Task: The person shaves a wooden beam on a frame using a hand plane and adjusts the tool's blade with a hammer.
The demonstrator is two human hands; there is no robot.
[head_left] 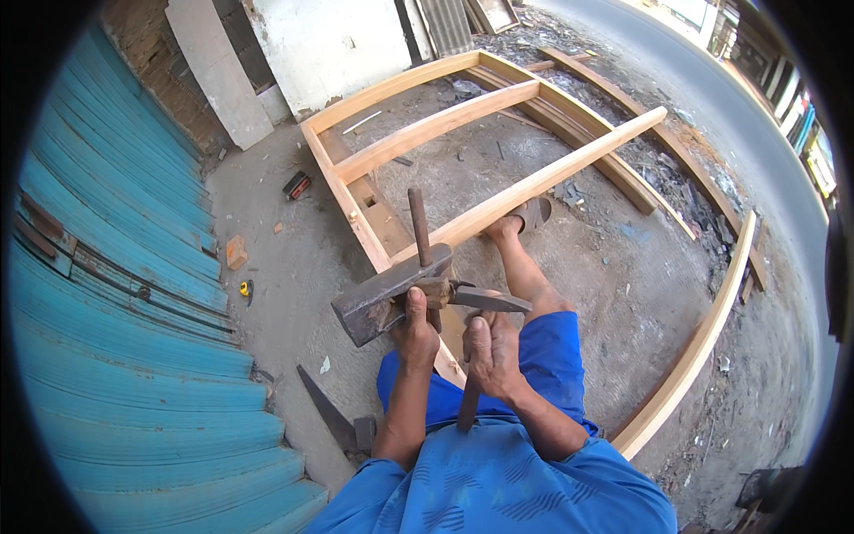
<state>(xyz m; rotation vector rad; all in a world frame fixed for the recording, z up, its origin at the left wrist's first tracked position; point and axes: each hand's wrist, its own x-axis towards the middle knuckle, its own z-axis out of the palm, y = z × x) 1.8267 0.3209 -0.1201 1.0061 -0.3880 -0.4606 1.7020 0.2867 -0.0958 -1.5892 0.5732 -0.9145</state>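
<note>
In front of my body, my left hand [414, 331] is wrapped round a dark wooden hand plane [366, 307] with a rod-like cross handle [418, 218] sticking up from it. My right hand [494, 352] grips a hammer [492, 299] by its dark handle, which points down toward my shirt. The hammer's metal head is close beside the plane's middle; whether they touch I cannot tell. Beneath the plane runs one long side of a pale wooden frame [350, 214], lying on the ground with several crosspieces. My legs are inside and beside this frame.
A handsaw [327, 409] lies left of my legs. Beyond it are a yellow tape measure [246, 288], a brick piece [236, 252] and a black-orange box [296, 185]. A teal metal shutter [133, 356] bounds the left. Loose beams [694, 356] lie right, near a road [703, 98].
</note>
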